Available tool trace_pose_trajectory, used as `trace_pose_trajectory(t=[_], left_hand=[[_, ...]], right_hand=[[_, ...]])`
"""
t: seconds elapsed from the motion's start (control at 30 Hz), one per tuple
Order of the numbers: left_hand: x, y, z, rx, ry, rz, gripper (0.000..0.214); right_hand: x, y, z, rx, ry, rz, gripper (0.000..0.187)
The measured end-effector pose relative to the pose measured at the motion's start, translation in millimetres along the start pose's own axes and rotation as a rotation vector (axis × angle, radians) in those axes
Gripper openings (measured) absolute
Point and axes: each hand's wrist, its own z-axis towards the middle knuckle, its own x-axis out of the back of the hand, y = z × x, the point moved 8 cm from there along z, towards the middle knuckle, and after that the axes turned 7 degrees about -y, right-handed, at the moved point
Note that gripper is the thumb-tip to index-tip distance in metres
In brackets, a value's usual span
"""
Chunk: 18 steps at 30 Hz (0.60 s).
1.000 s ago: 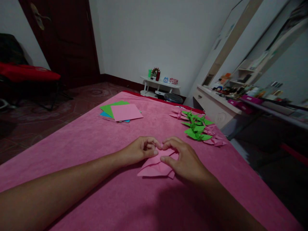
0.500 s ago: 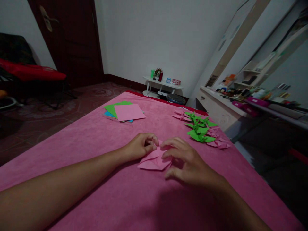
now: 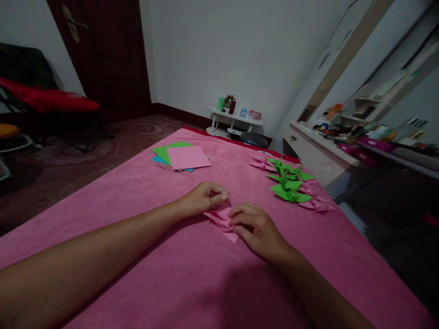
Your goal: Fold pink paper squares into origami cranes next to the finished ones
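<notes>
Left hand (image 3: 209, 198) and right hand (image 3: 259, 226) both pinch the paper (image 3: 219, 223); the left has thumb and fingertips together at its far end, the right closes thumb and fingers on its right side; how many layers each takes is hidden.

Largest is the pink cloth (image 3: 154, 283), with a red border along its far edge; on it, near the right edge and toward the far right corner, lie the cranes (image 3: 291, 194), green and pink, crowded together; toward the far left corner, close to the left edge, sits the stack (image 3: 188, 157), a pink sheet uppermost with green and blue showing beneath; smallest is the paper between the hands, pink, creased and partly folded, well in from the left and right edges.

It should handle as very light, thin and springy, fairly stiff along its creases but soft across open flaps; it would likely crumple or tear under a hard tug; best held by the layered edges, fingertips flat, clear of the loose points.
</notes>
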Motion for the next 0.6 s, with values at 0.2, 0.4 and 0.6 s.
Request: trace_pose_trajectory(t=[0.2, 0.4, 0.6], left_hand=[[-15.1, 68, -25, -0.262, -0.233, 0.523, 0.024], [-30.2, 54, -37, -0.247, -0.263, 0.862, 0.014], [-29.0, 52, -34, -0.320, -0.251, 0.877, 0.011]], right_hand=[[-4, -1, 0, 0.022, -0.032, -0.034, 0.014], [-5, -3, 1, 0.020, -0.030, -0.023, 0.014], [-7, -8, 1, 0.018, -0.023, 0.021, 0.016]])
